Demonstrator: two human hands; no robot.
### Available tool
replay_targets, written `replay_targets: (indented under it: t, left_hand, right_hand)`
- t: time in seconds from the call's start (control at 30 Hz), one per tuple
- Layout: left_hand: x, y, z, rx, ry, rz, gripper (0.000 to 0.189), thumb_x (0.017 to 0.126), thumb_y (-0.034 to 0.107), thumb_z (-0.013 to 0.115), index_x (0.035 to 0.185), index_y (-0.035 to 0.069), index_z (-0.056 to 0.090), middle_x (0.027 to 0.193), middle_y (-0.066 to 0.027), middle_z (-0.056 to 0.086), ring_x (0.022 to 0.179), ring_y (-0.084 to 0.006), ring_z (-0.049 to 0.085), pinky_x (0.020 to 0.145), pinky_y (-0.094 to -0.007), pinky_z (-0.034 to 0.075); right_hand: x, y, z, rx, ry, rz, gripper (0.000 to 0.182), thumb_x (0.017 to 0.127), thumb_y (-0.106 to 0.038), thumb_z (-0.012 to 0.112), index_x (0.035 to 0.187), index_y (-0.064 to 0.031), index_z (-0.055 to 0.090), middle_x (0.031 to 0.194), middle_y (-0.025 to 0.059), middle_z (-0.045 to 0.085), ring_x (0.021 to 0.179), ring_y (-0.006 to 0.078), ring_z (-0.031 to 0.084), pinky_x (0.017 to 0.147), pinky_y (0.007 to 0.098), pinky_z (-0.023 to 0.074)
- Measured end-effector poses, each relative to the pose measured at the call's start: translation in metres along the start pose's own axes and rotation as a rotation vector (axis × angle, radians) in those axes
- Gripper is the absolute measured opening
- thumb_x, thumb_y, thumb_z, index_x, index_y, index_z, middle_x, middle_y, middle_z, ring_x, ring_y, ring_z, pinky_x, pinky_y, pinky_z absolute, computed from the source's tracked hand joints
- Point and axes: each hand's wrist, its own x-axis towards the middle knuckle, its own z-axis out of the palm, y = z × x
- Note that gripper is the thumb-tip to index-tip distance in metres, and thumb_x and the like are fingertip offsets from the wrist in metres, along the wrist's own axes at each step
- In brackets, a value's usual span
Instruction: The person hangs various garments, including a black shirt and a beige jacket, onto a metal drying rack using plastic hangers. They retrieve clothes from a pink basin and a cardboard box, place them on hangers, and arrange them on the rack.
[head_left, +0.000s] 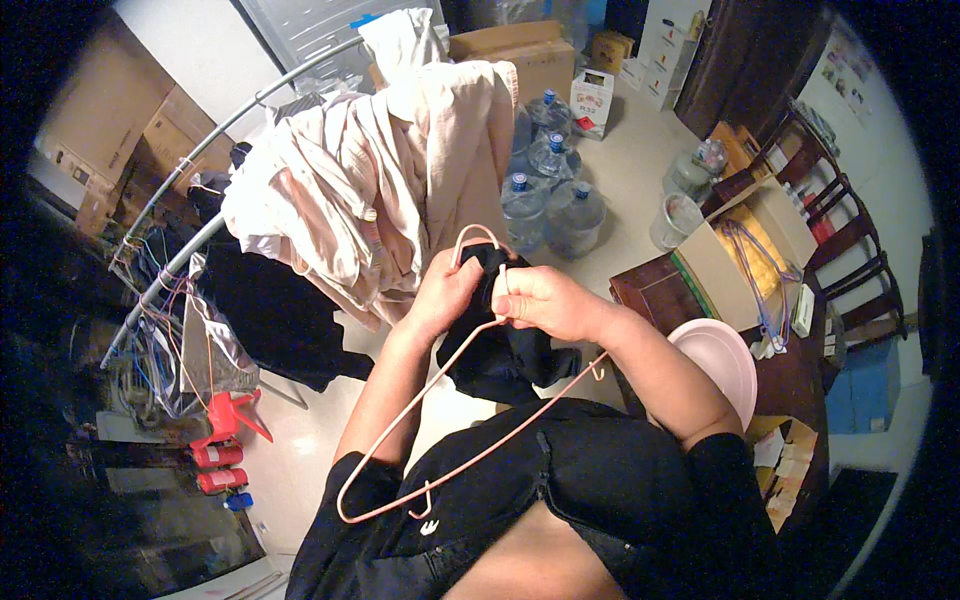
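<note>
A pink wire clothes hanger (420, 405) lies slantwise in front of my chest, its hook at the top and small hooks on its lower bar. My right hand (547, 304) is closed on the hanger near its neck. Beside the hanger's hook, my left hand (448, 294) grips a black garment (495, 360), which hangs below both hands; part of it is hidden by them. Whether the left fingers also hold the hook, I cannot tell. Just beyond my hands, light-coloured garments (345, 180) hang in a thick bunch on a metal rack (199, 240).
Large water bottles (576, 217) stand on the floor beyond my hands. At right, a dark wooden table (787, 382) bears an open cardboard box (694, 259) with blue hangers (739, 244), and a pink basin (716, 367). A red stool (229, 416) is at left.
</note>
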Motion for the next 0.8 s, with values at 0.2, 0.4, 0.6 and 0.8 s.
replay_targets:
  t: [0.2, 0.4, 0.6, 0.8]
  left_hand:
    - [-0.007, 0.007, -0.013, -0.076, -0.184, -0.268, 0.019, 0.084, 0.013, 0.050, 0.087, -0.001, 0.063, 0.071, 0.0013, 0.059, 0.061, -0.0057, 0.050, 0.055, -0.0225, 0.039]
    - [0.001, 0.006, -0.004, -0.210, -0.302, -0.326, 0.020, 0.084, 0.016, 0.048, 0.086, 0.001, 0.062, 0.070, 0.0015, 0.058, 0.058, -0.0062, 0.049, 0.053, -0.0227, 0.039]
    - [-0.005, 0.001, 0.002, -0.021, -0.257, -0.130, 0.021, 0.090, 0.015, 0.045, 0.091, 0.002, 0.062, 0.074, 0.0022, 0.060, 0.066, -0.0054, 0.052, 0.060, -0.0225, 0.042]
    - [-0.012, 0.008, 0.007, -0.233, -0.272, -0.137, 0.025, 0.087, 0.019, 0.049, 0.097, 0.000, 0.062, 0.084, -0.0002, 0.062, 0.074, -0.0074, 0.055, 0.069, -0.0237, 0.045]
  right_hand:
    - [-0.013, -0.016, -0.016, -0.406, 0.317, -0.020, 0.029, 0.073, -0.012, 0.078, 0.080, -0.0032, 0.051, 0.064, -0.0005, 0.052, 0.060, 0.0051, 0.049, 0.052, 0.0231, 0.0400]
    - [-0.014, -0.008, -0.012, 0.078, 0.285, -0.024, 0.052, 0.069, -0.012, 0.082, 0.105, -0.0040, 0.046, 0.072, -0.0018, 0.052, 0.065, 0.0036, 0.048, 0.057, 0.0191, 0.0406]
    - [-0.029, -0.022, -0.005, -0.082, 0.382, -0.211, 0.060, 0.070, -0.012, 0.081, 0.116, -0.0031, 0.044, 0.065, -0.0056, 0.042, 0.057, 0.0035, 0.037, 0.054, 0.0191, 0.0323]
    - [-0.019, -0.016, -0.014, 0.101, 0.299, -0.103, 0.049, 0.079, -0.016, 0.074, 0.117, -0.0040, 0.046, 0.067, -0.0039, 0.046, 0.056, 0.0031, 0.042, 0.049, 0.0167, 0.0332]
